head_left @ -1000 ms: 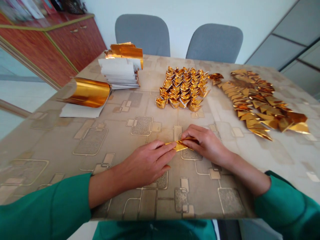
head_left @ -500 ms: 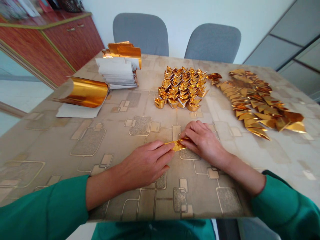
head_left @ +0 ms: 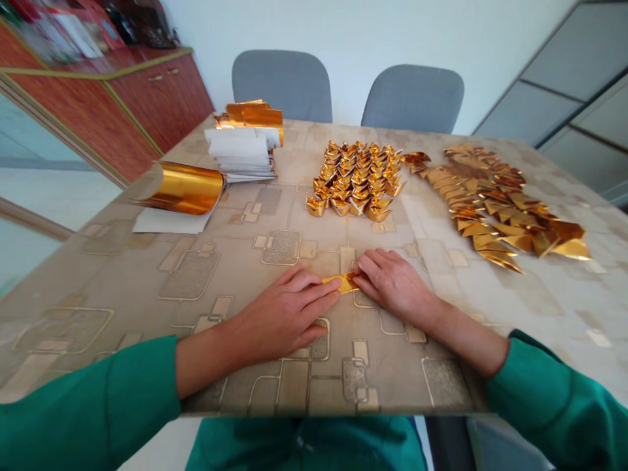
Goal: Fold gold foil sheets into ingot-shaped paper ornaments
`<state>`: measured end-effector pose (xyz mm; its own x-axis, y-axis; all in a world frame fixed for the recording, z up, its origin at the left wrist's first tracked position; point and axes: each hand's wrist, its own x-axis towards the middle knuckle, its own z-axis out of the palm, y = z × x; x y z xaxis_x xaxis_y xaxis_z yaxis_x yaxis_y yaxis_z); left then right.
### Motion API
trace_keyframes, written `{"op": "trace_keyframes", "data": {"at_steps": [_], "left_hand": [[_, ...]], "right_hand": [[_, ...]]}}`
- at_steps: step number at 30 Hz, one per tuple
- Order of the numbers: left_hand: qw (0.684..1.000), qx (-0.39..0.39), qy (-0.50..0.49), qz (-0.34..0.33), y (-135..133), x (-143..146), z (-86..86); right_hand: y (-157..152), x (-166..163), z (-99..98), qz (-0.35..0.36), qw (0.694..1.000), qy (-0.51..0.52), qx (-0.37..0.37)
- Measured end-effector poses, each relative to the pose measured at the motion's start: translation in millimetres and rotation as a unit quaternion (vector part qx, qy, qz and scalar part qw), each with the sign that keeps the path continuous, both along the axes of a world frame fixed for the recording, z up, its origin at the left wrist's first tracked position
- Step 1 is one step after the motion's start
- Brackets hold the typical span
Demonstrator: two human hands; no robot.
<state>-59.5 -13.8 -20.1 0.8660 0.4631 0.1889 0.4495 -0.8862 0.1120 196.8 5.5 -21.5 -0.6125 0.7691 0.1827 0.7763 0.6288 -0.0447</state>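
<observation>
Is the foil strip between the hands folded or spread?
Folded: the foil strip is a narrow band, held between the left hand and right hand.

L hand (head_left: pixel 287 314) & R hand (head_left: pixel 392 284) on gold foil strip (head_left: pixel 342 282) | folded foil ingots (head_left: pixel 354 180) ahead | foil triangles (head_left: pixel 490 206) to R

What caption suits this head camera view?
Left hand and right hand touch a gold foil strip on a table.

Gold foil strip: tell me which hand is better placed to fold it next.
Probably the right hand: its fingertips rest on the end of the strip, while the left hand lies flat, fingers just reaching the other end.
</observation>
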Motion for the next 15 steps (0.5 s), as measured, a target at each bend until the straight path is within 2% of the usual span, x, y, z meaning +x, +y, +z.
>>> {"op": "trace_keyframes", "data": {"at_steps": [7,11,12,15], "left_hand": [[1.000,0.012,-0.002,-0.002,-3,-8,-0.5],[0.999,-0.003,-0.039,-0.008,10,4,5.1],[0.998,-0.019,-0.051,0.009,15,10,7.3],[0.990,-0.045,-0.057,0.122,27,31,13.9]], "right_hand": [[1,-1,-0.7,0.007,1.000,-0.016,0.008],[2,-1,-3.0,0.005,1.000,-0.014,0.014],[3,-1,-3.4,0.005,1.000,-0.010,0.015],[4,0,-3.5,0.009,1.000,0.015,0.007]]}}
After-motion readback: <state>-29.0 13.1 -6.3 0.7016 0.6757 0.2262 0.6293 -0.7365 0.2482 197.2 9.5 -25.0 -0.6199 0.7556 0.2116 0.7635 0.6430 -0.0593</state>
